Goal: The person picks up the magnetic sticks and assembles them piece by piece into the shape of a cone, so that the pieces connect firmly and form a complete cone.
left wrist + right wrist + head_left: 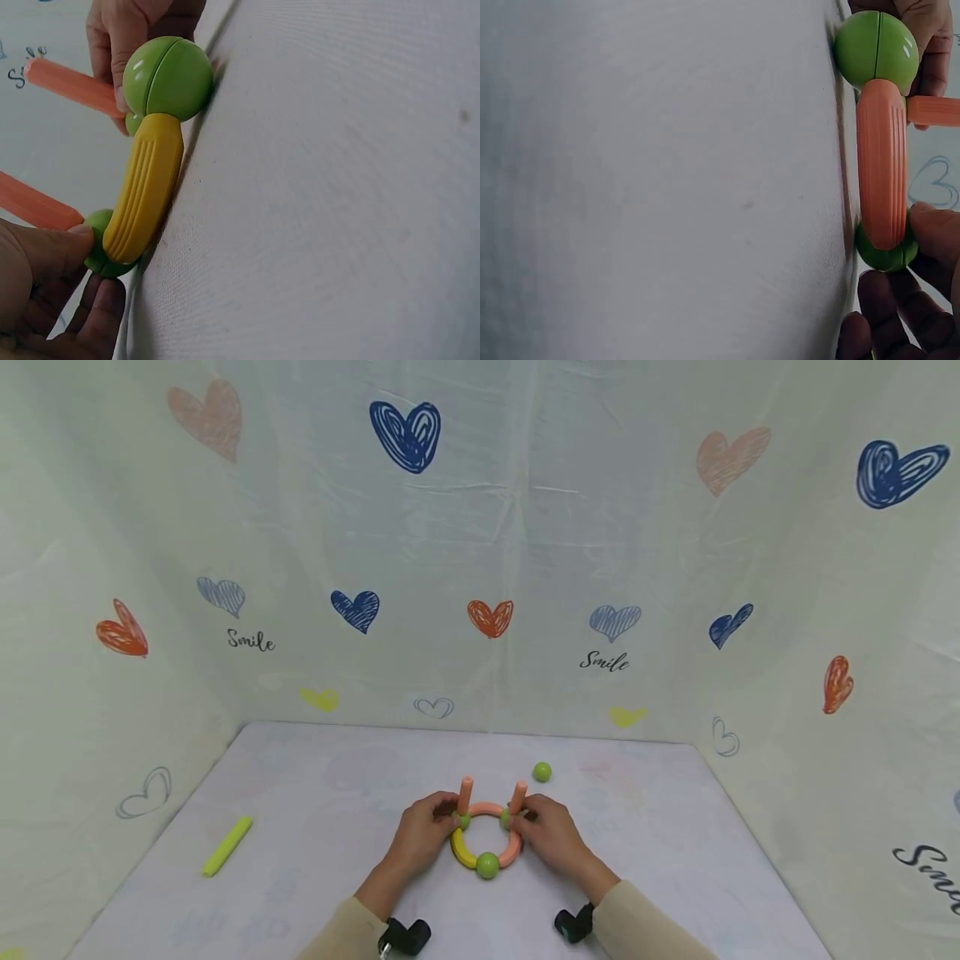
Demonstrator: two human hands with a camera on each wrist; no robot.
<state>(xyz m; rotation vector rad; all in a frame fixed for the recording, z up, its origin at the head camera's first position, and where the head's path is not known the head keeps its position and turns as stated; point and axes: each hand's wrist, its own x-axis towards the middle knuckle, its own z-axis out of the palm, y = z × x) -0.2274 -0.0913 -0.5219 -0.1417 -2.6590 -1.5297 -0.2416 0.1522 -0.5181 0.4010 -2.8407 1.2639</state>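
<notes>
On the table lies a ring of curved toy rods joined by three green balls. A yellow curved rod [463, 850] forms its left side, and salmon-orange curved rods [513, 850] form the right and far sides. At the front sits one green ball [487, 865]. My left hand [422, 837] pinches the left green ball [99, 234] between thumb and fingers. Opposite it, my right hand [557, 835] pinches the right green ball [889, 255]. From each of these two balls a straight orange rod stands up, a left rod [466, 795] and a right rod [518, 797].
A loose green ball [542, 772] sits behind the ring, to the right. A straight yellow-green rod [227, 846] lies at the left of the white table [337, 777]. White curtains [525, 543] printed with hearts hang around the back and sides.
</notes>
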